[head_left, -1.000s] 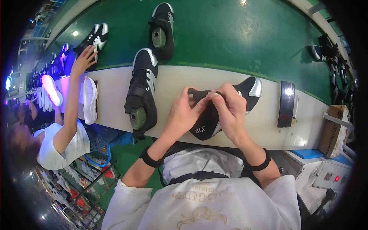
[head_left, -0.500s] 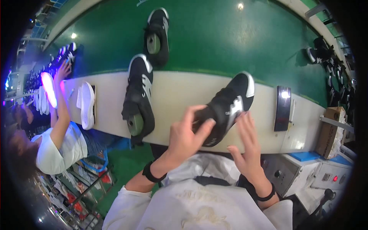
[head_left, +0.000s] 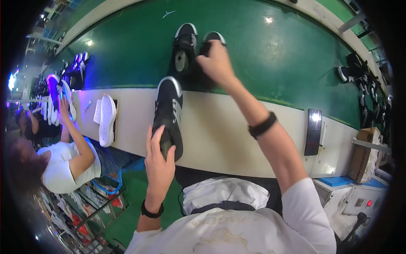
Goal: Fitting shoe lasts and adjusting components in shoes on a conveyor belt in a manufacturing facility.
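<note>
On the white bench ledge (head_left: pixel 220 139) lies a black shoe (head_left: pixel 168 99) with a silver-white toe and side marking. My left hand (head_left: pixel 160 163) grips it at the heel, thumb and fingers on either side of the ankle opening. Farther off, my right arm reaches over the green surface, where my right hand (head_left: pixel 218 63) is closed on a second black shoe (head_left: pixel 213 37) and hides most of it. Just left of that one stands another black shoe (head_left: pixel 185 44) with a grey-green last inside.
A dark phone-like slab (head_left: pixel 313 131) lies to the right on the ledge. White soles (head_left: pixel 108 120) rest at left, beside a co-worker (head_left: pixel 69 163) handling a shoe under violet light. A cardboard box (head_left: pixel 363 156) and a control box (head_left: pixel 359 201) stand at right.
My right hand has carried the shoe from the ledge up to the green surface. My left hand has let go of that shoe, moved left and taken hold of the other one's heel.
</note>
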The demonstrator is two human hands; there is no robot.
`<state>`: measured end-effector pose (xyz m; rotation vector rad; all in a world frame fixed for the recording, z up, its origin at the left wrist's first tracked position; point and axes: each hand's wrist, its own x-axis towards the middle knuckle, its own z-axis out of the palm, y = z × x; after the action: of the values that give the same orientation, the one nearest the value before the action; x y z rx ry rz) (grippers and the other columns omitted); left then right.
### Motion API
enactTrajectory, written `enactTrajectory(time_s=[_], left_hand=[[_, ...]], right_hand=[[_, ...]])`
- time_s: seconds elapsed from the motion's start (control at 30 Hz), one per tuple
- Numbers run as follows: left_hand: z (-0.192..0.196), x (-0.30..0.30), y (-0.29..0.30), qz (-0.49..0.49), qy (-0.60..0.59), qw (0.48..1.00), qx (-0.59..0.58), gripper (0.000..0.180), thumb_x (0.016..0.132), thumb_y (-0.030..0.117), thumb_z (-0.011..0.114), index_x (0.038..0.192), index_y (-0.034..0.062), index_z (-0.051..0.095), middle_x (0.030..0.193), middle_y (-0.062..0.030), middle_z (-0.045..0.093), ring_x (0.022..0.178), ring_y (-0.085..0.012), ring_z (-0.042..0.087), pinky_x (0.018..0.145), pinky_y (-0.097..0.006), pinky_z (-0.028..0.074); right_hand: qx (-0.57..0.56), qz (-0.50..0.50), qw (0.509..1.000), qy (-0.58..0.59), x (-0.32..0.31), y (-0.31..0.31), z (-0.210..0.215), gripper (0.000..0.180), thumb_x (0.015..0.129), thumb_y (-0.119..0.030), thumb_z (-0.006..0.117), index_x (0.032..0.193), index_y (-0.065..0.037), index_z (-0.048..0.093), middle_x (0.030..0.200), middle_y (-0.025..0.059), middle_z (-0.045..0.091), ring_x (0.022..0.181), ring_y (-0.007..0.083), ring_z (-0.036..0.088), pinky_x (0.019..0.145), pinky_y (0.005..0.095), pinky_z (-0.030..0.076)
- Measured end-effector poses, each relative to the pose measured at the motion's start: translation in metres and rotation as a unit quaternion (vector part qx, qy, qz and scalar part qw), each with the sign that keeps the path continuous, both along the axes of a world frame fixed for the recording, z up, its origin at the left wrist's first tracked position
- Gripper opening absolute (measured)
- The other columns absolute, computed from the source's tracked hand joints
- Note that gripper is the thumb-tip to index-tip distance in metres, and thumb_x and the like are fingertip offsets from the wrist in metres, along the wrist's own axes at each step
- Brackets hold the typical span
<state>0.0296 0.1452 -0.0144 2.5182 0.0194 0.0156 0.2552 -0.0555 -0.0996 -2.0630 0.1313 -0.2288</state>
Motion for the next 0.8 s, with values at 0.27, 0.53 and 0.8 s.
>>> enactTrajectory(time_s=[0.27, 0.53, 0.8], left_hand=[[-0.005, -0.034, 0.037, 0.023, 0.006, 0.999, 0.029, 0.057, 0.086, 0.005, 0.062, 0.139, 0.0011, 0.044, 0.148, -0.0243, 0.040, 0.136, -0.0406, 0.041, 0.113, -0.045, 0.032], [-0.011, -0.026, 0.027, -0.035, -0.004, 0.998, 0.058, 0.059, 0.088, 0.003, 0.056, 0.144, -0.0004, 0.037, 0.144, -0.0208, 0.044, 0.133, -0.0375, 0.041, 0.114, -0.043, 0.027], [-0.001, -0.028, 0.035, -0.052, -0.032, 0.991, 0.121, 0.063, 0.091, 0.023, 0.068, 0.139, -0.0065, 0.040, 0.136, -0.0289, 0.049, 0.123, -0.0446, 0.049, 0.107, -0.047, 0.037]], right_hand=[[-0.070, 0.130, 0.988, 0.051, -0.028, -0.102, 0.045, 0.078, 0.088, -0.047, 0.068, 0.141, 0.004, 0.044, 0.133, 0.0303, 0.054, 0.125, 0.0438, 0.052, 0.106, 0.0443, 0.042], [-0.284, -0.342, 0.889, 0.112, -0.140, -0.533, 0.069, 0.060, 0.082, -0.046, 0.069, 0.112, 0.007, 0.066, 0.101, 0.0197, 0.071, 0.093, 0.0297, 0.069, 0.084, 0.0372, 0.052], [-0.284, -0.518, 0.763, 0.265, -0.188, -0.712, 0.036, 0.067, 0.077, -0.043, 0.073, 0.117, 0.009, 0.062, 0.121, 0.0277, 0.064, 0.114, 0.0388, 0.062, 0.098, 0.0418, 0.049]])
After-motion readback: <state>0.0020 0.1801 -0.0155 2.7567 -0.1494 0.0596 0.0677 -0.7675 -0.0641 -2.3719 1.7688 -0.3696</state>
